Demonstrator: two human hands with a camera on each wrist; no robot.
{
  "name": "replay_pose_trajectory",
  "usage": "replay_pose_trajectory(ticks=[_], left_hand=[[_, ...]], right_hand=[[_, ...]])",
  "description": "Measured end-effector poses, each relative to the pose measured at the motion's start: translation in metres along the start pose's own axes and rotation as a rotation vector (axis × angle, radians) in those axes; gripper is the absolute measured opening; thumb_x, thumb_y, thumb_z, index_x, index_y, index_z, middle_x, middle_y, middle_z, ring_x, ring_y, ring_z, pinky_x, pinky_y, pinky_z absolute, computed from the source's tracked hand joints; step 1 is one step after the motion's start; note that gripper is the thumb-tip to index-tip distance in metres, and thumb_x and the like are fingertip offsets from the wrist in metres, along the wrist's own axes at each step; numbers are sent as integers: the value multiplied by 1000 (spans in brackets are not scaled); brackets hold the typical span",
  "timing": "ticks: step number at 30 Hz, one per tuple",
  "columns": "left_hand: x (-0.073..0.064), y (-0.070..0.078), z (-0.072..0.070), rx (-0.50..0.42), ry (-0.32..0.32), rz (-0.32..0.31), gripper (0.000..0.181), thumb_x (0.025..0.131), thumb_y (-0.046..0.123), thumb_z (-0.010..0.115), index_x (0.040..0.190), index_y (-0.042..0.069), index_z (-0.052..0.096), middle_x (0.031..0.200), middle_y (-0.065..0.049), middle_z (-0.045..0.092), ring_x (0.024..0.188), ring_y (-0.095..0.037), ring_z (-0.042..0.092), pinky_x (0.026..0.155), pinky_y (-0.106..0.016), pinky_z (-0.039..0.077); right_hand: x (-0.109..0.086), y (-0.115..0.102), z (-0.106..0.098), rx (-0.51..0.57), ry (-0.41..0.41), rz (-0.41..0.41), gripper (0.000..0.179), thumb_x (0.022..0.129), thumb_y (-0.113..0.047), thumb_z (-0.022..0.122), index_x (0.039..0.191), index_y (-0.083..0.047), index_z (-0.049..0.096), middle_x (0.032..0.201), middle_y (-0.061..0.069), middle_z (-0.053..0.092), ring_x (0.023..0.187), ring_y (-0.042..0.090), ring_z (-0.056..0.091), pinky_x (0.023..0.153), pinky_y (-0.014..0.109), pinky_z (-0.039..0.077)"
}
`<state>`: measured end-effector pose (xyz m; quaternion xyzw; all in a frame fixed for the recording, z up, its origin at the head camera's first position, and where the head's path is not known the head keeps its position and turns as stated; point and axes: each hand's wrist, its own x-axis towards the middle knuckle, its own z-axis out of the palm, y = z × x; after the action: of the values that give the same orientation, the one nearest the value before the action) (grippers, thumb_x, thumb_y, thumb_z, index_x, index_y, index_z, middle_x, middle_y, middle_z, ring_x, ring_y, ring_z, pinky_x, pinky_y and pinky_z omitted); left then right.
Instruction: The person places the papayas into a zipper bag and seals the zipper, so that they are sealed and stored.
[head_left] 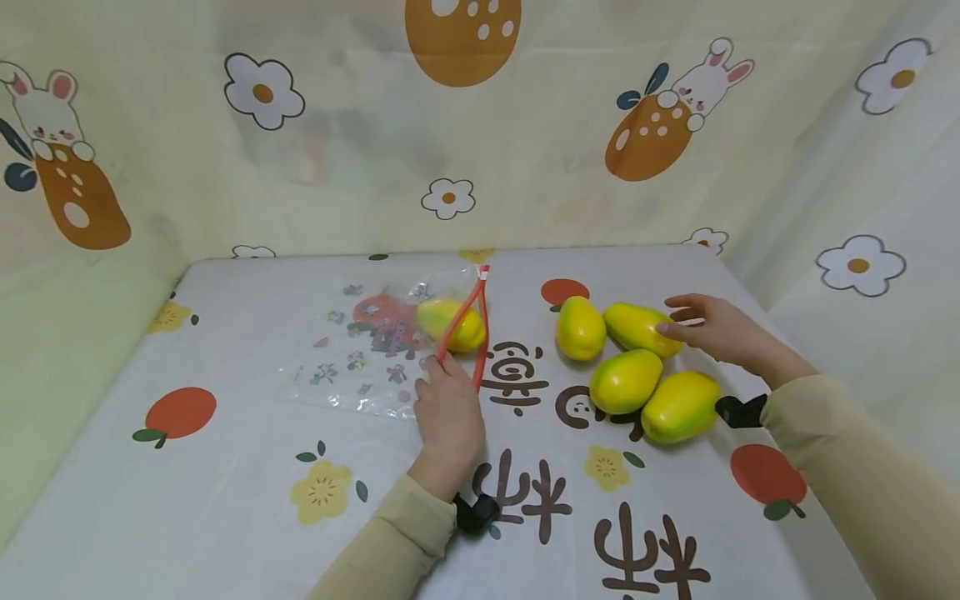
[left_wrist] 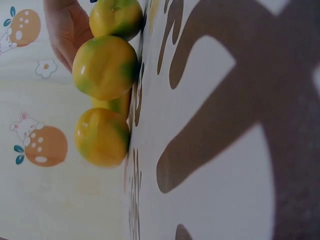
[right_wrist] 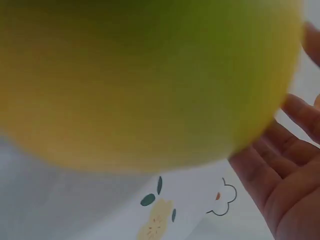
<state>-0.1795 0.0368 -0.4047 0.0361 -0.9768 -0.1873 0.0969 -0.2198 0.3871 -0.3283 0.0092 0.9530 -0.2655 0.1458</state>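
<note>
A clear plastic zip bag [head_left: 375, 392] with printed figures lies on the table in the head view. One yellow-green mango [head_left: 468, 331] is inside it, near the mouth. My left hand [head_left: 450, 412] holds the near end of the bag's red zip edge [head_left: 482, 325], which stands parted in a narrow loop. Several more mangoes sit in a cluster to the right. Beside the far right mango [head_left: 637, 325] is my right hand [head_left: 720, 333], fingers loosely extended and thumb close to the fruit. In the right wrist view a blurred mango [right_wrist: 150, 100] covers part of that hand.
Grouped close by are a left mango [head_left: 581, 328], a middle mango [head_left: 626, 382] and a near mango [head_left: 681, 407]. The printed tablecloth [head_left: 247, 500] reaches back to a patterned curtain [head_left: 360, 167], and another curtain side [head_left: 847, 192] stands at the right.
</note>
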Motion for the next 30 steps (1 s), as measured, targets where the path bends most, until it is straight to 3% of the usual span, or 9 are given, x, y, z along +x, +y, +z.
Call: replay_pose_trajectory(ticks=[7, 12, 22, 30], left_hand=[[1, 4, -2, -3, -26, -1, 44, 95, 7, 68, 133, -9, 50, 125, -27, 55, 87, -38, 60, 75, -47, 61], [3, 4, -3, 3, -39, 0, 47, 95, 7, 69, 136, -8, 50, 129, -28, 54, 93, -41, 62, 78, -49, 62], [3, 2, -3, 8, -55, -10, 48, 94, 9, 71, 134, -7, 50, 128, -27, 55, 91, -39, 61, 78, -48, 62], [4, 0, -3, 11, -48, -8, 46, 94, 10, 71, 132, -8, 51, 123, -26, 56, 88, -38, 61, 77, -46, 62]], right_hand=[[5, 3, -2, -24, -133, 25, 88, 102, -51, 55, 155, 11, 21, 149, 45, 34, 121, 50, 58, 97, 53, 56], [7, 8, -2, -25, -163, 48, 93, 101, -52, 57, 154, 14, 19, 147, 45, 36, 120, 46, 60, 98, 50, 56], [2, 15, -9, -50, -73, 62, 96, 100, -58, 54, 155, 12, 19, 146, 43, 37, 113, 45, 64, 98, 63, 50], [-15, -3, -30, -31, 29, 14, 92, 101, -54, 55, 160, 5, 14, 152, 39, 31, 129, 55, 46, 101, 70, 43]])
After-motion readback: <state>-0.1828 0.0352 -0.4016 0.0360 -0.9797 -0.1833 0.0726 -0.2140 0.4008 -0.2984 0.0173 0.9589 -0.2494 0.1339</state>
